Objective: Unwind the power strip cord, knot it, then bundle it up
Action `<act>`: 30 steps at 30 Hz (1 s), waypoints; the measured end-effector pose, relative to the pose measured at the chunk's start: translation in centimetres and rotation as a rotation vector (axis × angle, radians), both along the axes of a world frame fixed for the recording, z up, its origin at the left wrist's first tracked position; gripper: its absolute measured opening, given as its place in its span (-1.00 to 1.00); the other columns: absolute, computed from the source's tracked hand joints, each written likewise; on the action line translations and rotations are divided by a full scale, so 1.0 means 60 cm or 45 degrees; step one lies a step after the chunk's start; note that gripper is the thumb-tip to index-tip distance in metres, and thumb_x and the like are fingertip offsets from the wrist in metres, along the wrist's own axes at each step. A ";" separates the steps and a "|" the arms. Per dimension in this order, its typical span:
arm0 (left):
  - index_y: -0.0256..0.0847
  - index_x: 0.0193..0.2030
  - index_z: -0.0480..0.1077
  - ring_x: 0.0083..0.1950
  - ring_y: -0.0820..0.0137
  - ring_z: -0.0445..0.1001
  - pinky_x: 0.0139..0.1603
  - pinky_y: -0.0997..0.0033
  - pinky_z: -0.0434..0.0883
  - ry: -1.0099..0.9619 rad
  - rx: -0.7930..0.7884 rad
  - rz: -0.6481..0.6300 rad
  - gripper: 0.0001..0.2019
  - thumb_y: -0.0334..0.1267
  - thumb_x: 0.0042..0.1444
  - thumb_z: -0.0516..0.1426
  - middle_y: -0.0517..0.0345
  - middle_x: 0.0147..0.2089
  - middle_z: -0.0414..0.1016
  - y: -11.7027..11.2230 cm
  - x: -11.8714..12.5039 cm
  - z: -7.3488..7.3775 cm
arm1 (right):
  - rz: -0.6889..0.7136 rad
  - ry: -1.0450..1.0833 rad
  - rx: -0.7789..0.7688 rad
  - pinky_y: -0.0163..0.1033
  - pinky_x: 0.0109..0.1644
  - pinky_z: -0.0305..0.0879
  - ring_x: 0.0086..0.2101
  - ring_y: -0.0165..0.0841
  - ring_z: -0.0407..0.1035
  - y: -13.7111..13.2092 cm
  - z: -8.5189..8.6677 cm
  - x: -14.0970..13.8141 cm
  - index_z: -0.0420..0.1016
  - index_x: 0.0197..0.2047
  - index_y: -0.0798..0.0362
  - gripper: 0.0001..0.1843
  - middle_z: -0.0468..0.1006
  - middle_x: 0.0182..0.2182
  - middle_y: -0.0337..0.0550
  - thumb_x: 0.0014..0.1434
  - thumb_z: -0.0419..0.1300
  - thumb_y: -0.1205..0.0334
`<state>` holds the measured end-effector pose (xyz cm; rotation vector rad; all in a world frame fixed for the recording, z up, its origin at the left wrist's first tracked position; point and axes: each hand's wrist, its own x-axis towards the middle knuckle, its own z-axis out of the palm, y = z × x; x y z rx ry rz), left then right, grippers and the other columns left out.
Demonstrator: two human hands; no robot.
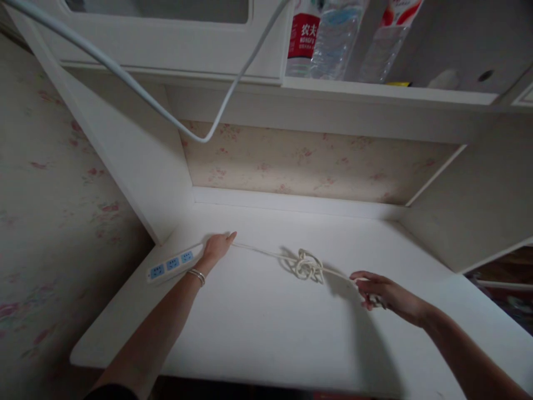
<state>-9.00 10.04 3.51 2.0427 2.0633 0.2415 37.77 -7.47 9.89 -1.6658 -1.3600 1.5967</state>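
Observation:
A white power strip with blue socket faces lies on the left of the white desk. My left hand is closed over its right end, where the cord comes out; the exact grip is hidden under the fingers. From there the white cord runs right across the desk to a loose tangle in the middle. Beyond the tangle the cord rises to my right hand, whose curled fingers grip it above the desk, with more of it bunched beneath them.
A grey-white cable hangs in a loop across the upper view, close to the camera. Above the desk a shelf holds several plastic bottles. White side panels flank the desk, and flowered wallpaper covers the back.

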 end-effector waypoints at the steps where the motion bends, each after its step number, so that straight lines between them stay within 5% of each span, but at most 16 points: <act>1: -0.34 -0.29 0.55 -0.05 0.13 0.52 -0.03 0.29 0.34 -0.003 0.004 0.001 -0.25 0.18 0.23 -0.30 -0.25 -0.18 0.58 0.003 0.004 -0.002 | 0.026 0.015 0.004 -0.20 -0.27 0.28 -0.40 -0.32 0.38 -0.009 0.001 -0.011 0.33 0.08 -0.03 -0.48 0.44 -0.44 -0.19 0.11 0.14 -0.09; 8: -0.42 -0.18 0.48 -0.02 0.18 0.49 -0.01 0.24 0.33 -0.107 0.000 0.011 -0.37 -0.08 0.33 -0.33 -0.30 -0.11 0.54 0.015 0.020 -0.018 | 0.462 -0.101 0.014 -0.18 -0.12 0.29 -0.20 -0.24 0.45 -0.033 0.018 -0.141 0.47 -0.08 0.00 -0.65 0.57 -0.22 -0.05 0.13 0.08 0.03; 12: -0.35 -0.14 0.42 -0.02 0.34 0.47 0.04 0.27 0.31 -0.206 0.039 -0.088 -0.66 -0.20 0.32 -0.11 -0.06 -0.08 0.52 0.009 0.044 -0.025 | 0.639 -0.797 0.430 -0.11 -0.17 0.29 -0.28 -0.14 0.47 -0.001 0.006 -0.229 0.49 -0.19 0.02 -0.77 0.59 -0.35 0.01 0.12 0.15 0.12; 16: -0.32 -0.19 0.42 -0.01 0.31 0.45 0.03 0.35 0.28 -0.271 0.109 -0.138 -0.70 -0.31 0.29 -0.12 -0.11 -0.09 0.51 -0.019 0.060 -0.029 | 0.598 -1.272 0.866 -0.03 -0.14 0.23 -0.27 -0.06 0.47 0.046 0.013 -0.294 0.52 -0.28 0.07 -0.67 0.58 -0.32 0.18 0.26 0.00 0.08; 19: -0.27 -0.17 0.40 0.00 0.25 0.43 0.03 0.30 0.26 -0.320 0.161 -0.143 -0.70 -0.25 0.29 -0.13 -0.12 -0.09 0.49 -0.045 0.063 -0.026 | 0.588 -1.183 0.936 -0.05 -0.14 0.22 -0.27 -0.08 0.46 0.083 0.025 -0.325 0.50 -0.30 0.07 -0.63 0.57 -0.33 0.13 0.25 0.01 -0.01; 22: -0.21 -0.08 0.35 -0.02 0.25 0.43 0.01 0.28 0.26 -0.407 0.188 -0.143 -0.68 -0.20 0.32 -0.18 -0.10 -0.05 0.47 -0.062 0.067 -0.020 | 0.486 -0.717 0.686 -0.16 -0.22 0.23 -0.39 -0.21 0.43 0.120 0.024 -0.354 0.45 -0.46 0.07 -0.62 0.52 -0.52 -0.03 0.18 0.11 -0.05; 26: -0.19 -0.08 0.38 -0.01 0.31 0.44 0.01 0.38 0.27 -0.573 0.142 -0.186 -0.75 -0.30 0.26 -0.09 -0.02 -0.08 0.50 -0.069 0.084 -0.017 | 0.298 -0.030 0.316 -0.28 -0.38 0.26 -0.58 -0.39 0.34 0.159 -0.003 -0.403 0.34 -0.55 0.08 -0.52 0.42 -0.65 -0.19 0.21 0.04 -0.11; 30: -0.24 -0.06 0.39 -0.14 0.35 0.50 -0.11 0.43 0.33 -0.764 0.060 -0.158 -0.71 -0.34 0.23 -0.11 0.02 -0.19 0.55 -0.074 0.103 -0.020 | 0.100 0.124 0.288 -0.33 -0.42 0.28 -0.55 -0.45 0.36 0.177 -0.038 -0.446 0.29 -0.42 0.07 -0.57 0.47 -0.53 -0.19 0.26 -0.06 -0.10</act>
